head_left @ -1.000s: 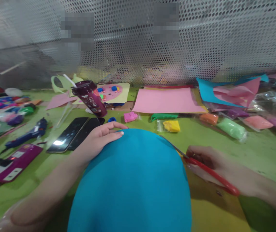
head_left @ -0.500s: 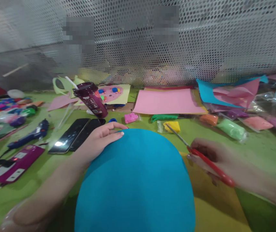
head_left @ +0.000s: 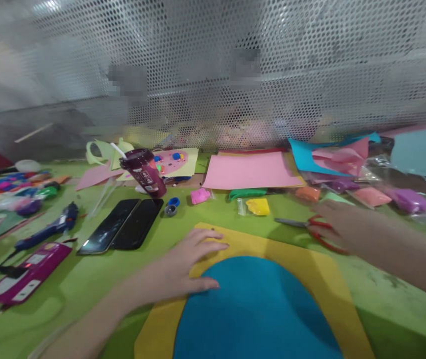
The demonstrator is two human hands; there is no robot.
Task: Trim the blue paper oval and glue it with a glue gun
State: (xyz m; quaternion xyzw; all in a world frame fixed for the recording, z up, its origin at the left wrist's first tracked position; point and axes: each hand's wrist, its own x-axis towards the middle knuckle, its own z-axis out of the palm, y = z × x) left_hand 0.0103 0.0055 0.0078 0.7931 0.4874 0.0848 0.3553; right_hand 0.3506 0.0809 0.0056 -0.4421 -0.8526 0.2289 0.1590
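Note:
A rounded blue paper sheet (head_left: 250,314) lies on a larger yellow sheet (head_left: 332,269), its lower edge out of view. My left hand (head_left: 198,262) has its fingers spread over the left upper edges of both sheets, thumb on the blue one. To the right, low over the table, my right hand (head_left: 332,222) is at the red handles of a pair of scissors (head_left: 315,227). Their closed-looking blades point left. Most of the right fingers are hidden or blurred.
Behind the sheets are a yellow clay packet (head_left: 258,206), pink clay (head_left: 200,196) and pink paper (head_left: 250,169). Two phones (head_left: 136,227), a purple cup (head_left: 145,174), a glue gun (head_left: 52,229) and a power strip (head_left: 29,274) stand or lie leftward. A perforated metal panel (head_left: 205,99) rises behind.
The blue sheet has come down onto the yellow one. My left hand has moved right and spread its fingers. The scissors and my right hand have shifted slightly right, blades now pointing left.

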